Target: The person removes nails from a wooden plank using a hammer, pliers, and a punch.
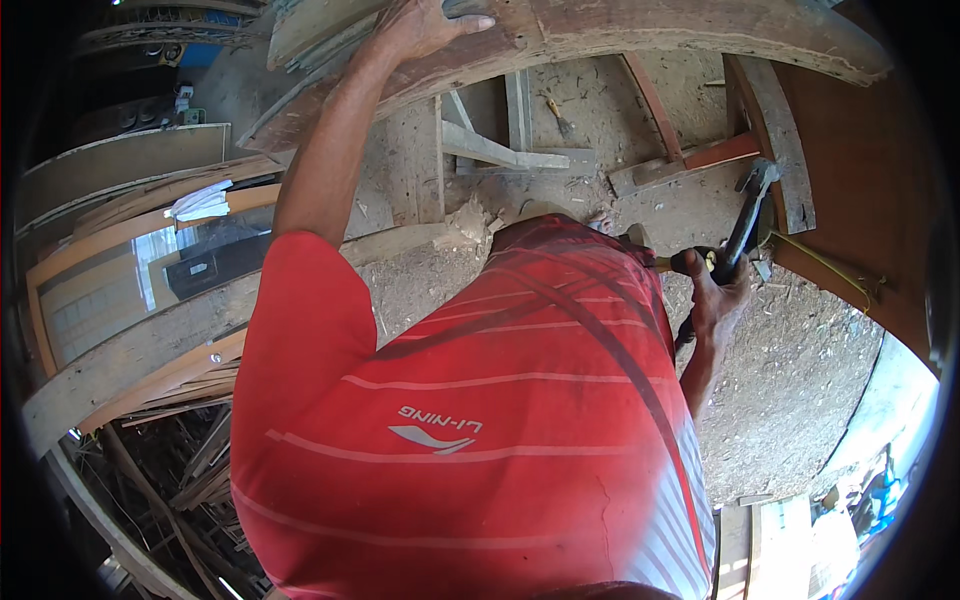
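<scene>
Head view crops the left hand (pixel 425 28) against a plank (pixel 640 28).

A short line of pale lettering (pixel 441 418), upside down, is readable on the front of the red striped shirt (pixel 520 500), just far of a pale curved logo (pixel 432 438).

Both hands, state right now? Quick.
Left hand: on the long brown wooden beam, thumb out; fingers cut off by the frame, grip can't be told.
Right hand: closed, holding a dark-handled hammer with grey metal head.
</scene>
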The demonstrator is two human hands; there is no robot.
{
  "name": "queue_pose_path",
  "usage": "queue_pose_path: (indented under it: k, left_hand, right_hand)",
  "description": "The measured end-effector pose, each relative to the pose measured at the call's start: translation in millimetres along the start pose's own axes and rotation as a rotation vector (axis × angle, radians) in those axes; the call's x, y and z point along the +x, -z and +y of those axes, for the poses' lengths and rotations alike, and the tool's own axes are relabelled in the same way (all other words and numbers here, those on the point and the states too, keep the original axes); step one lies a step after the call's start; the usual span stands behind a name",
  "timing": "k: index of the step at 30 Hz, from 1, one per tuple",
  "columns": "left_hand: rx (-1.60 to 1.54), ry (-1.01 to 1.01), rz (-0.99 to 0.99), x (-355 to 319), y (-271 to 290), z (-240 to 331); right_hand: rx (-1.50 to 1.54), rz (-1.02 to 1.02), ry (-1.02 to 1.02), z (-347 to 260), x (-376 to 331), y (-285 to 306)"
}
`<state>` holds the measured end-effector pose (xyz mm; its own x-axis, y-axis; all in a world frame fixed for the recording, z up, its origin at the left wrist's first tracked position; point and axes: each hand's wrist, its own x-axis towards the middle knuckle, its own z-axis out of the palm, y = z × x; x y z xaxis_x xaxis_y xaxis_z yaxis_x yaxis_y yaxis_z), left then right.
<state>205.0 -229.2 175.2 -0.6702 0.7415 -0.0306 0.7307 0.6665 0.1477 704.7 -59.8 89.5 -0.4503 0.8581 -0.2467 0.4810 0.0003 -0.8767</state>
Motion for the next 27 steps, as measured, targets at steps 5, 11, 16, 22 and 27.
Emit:
queue_pose_path:
  k: [5,11,16,22,27]
  left_hand:
    - [-0.027,0.074,-0.067,-23,18,36]
    - [-0.093,-0.014,-0.018,-84,13,46]
    - [-0.136,-0.028,-0.245,-91,-10,15]
    - [-0.249,-0.019,-0.425,-42,-59,-2]
    - [-0.309,-0.392,0.094,-49,-89,-16]
  right_hand:
    - [-0.022,-0.018,-0.012,9,3,11]
    - [0.018,0.022,0.052,7,7,15]
    - [-0.047,-0.014,-0.036,-2,16,13]
    - [-0.01,-0.07,0.074,-31,14,-9]
    - [-0.015,-0.101,0.087,-63,1,-48]
